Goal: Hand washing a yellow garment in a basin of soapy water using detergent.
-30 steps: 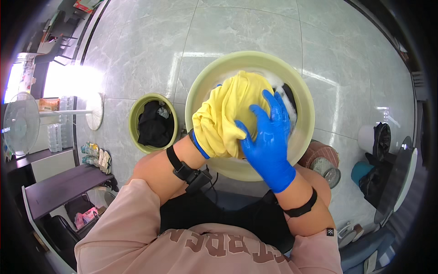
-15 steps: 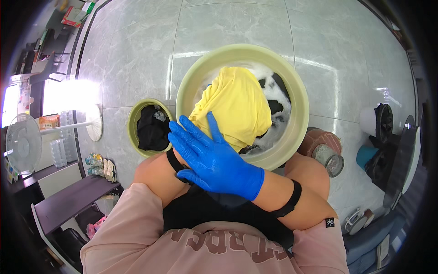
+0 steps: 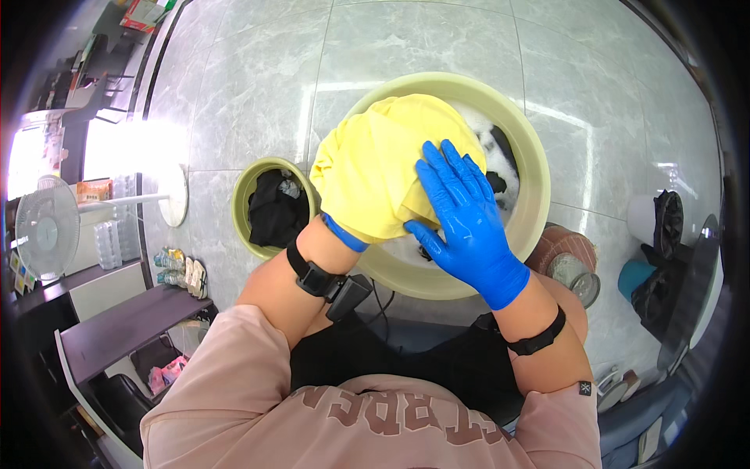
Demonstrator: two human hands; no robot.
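A yellow garment (image 3: pixel 387 164) is draped over my left hand (image 3: pixel 344 234), above a wide pale-green basin (image 3: pixel 534 180). Only the blue glove's cuff shows at that wrist; the fingers are hidden beneath the fabric. My right hand (image 3: pixel 469 227), in a wet blue glove, lies against the garment's right side with its fingers stretched out and the thumb apart. Inside the basin, foamy water (image 3: pixel 476 121) surrounds dark cloth (image 3: pixel 504 148), partly covered by the yellow garment.
A smaller green bucket (image 3: pixel 241 227) holding black cloth (image 3: pixel 275 215) stands left of the basin. A round brownish stool (image 3: pixel 558 244) is close by on the right. A white fan (image 3: pixel 48 223) and a dark bench (image 3: pixel 129 332) are at the left, with bins (image 3: pixel 642 213) farther right.
My right hand has moved right, from the garment's near-left edge to its right side. My left forearm has come forward, and the garment has shifted left, covering that hand up to the cuff.
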